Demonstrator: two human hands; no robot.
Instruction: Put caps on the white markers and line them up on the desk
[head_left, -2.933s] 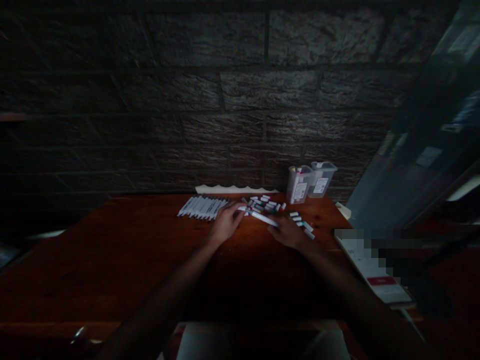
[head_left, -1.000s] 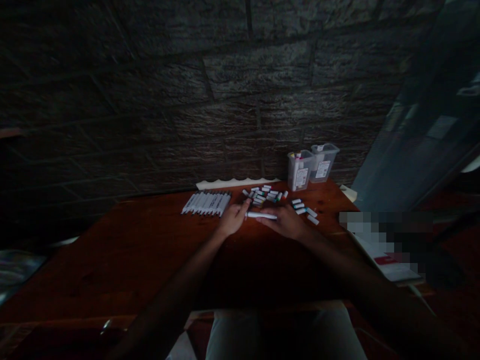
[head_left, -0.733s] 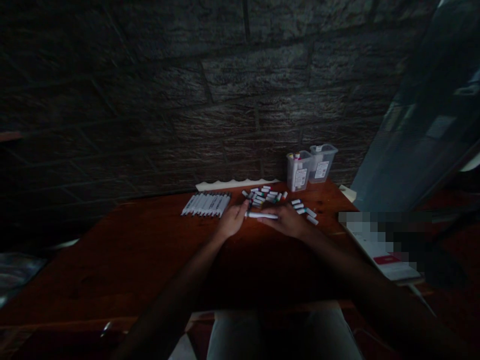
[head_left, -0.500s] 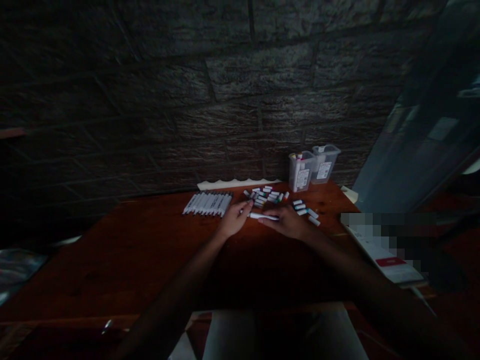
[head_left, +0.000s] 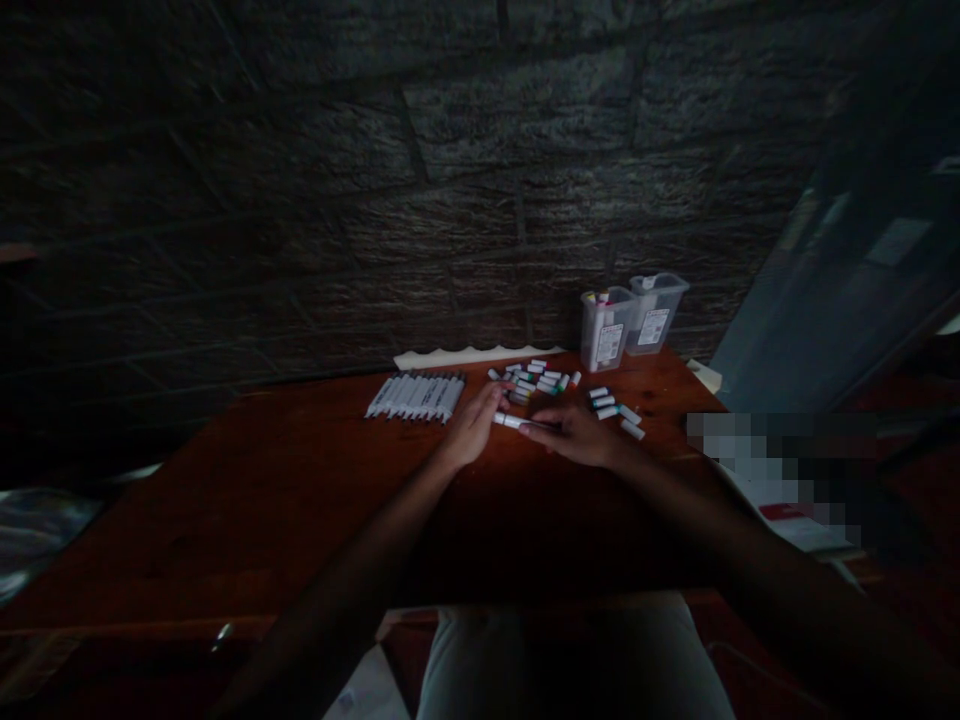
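Observation:
A white marker [head_left: 511, 421] lies crosswise between my two hands, just above the wooden table. My right hand [head_left: 577, 432] is closed on its right part, with thumb and fingers along the barrel. At the marker's left end is my left hand [head_left: 472, 428], its fingers curled around that end; the exact grip is dim. Several loose short marker caps [head_left: 551, 380] with coloured bands lie just beyond my hands. More caps [head_left: 602, 402] are scattered to the right of my right hand. Left of my left hand, a row of white markers [head_left: 417, 396] lies side by side.
Two clear plastic containers [head_left: 609, 340] stand at the table's back right; the front one holds markers. A white wavy-edged strip [head_left: 472, 355] runs along the brick wall. Papers with a red patch [head_left: 780, 512] lie at the right edge of the wooden table [head_left: 262, 500].
The marker's left end now shows more plainly beside my left palm, and my right hand covers more of its right part. The view has shifted slightly.

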